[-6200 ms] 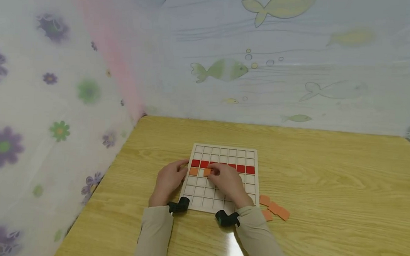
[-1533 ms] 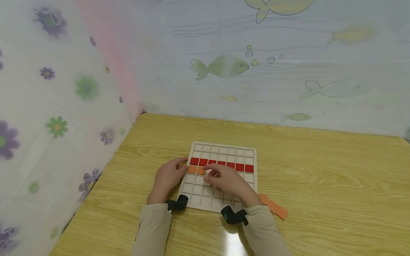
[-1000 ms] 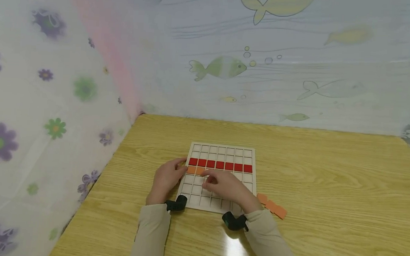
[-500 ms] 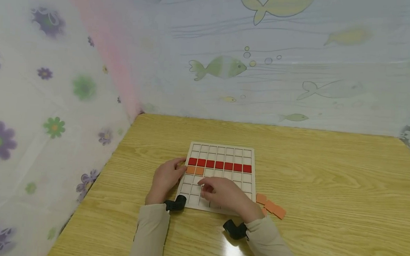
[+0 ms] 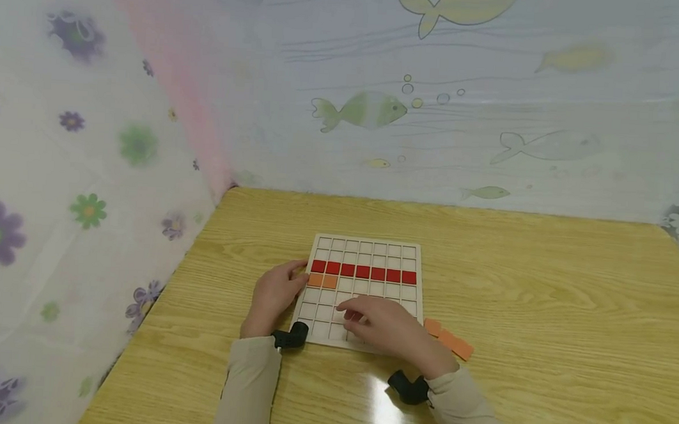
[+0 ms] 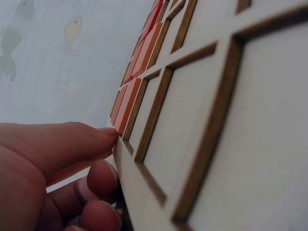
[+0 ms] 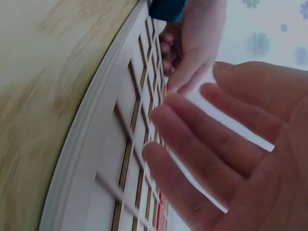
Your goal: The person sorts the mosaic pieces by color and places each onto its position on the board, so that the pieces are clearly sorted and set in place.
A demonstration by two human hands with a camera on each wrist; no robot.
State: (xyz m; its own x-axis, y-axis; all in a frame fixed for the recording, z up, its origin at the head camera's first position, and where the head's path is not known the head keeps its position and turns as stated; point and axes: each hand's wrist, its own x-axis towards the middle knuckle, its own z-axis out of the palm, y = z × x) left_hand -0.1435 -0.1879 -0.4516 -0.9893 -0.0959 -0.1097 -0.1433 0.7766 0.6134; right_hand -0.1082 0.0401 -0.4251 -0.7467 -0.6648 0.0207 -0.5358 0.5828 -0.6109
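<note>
A pale wooden grid board (image 5: 314, 332) lies on the table. Red square tiles (image 5: 362, 272) fill one row of it, and two orange tiles (image 5: 322, 281) sit side by side at the left end of the row below. My left hand (image 5: 271, 297) holds the board's left edge, thumb on the rim beside the first orange tile and other fingers curled against the side, as the left wrist view shows. Over the lower right of the board hovers my right hand (image 5: 388, 326), fingers apart and loosely bent with nothing between them. It hides several cells.
Loose orange tiles (image 5: 453, 343) lie right of the board, partly hidden by the right wrist. A dark wrist camera (image 5: 408, 387) sits on each wrist. Behind the wooden table (image 5: 542, 299) stand a fish-patterned wall and, at left, a flowered one.
The second orange tile, earlier pinched in my right hand, now lies in the grid beside the first. My right hand has let go and drawn back toward the lower right. The left hand stays put.
</note>
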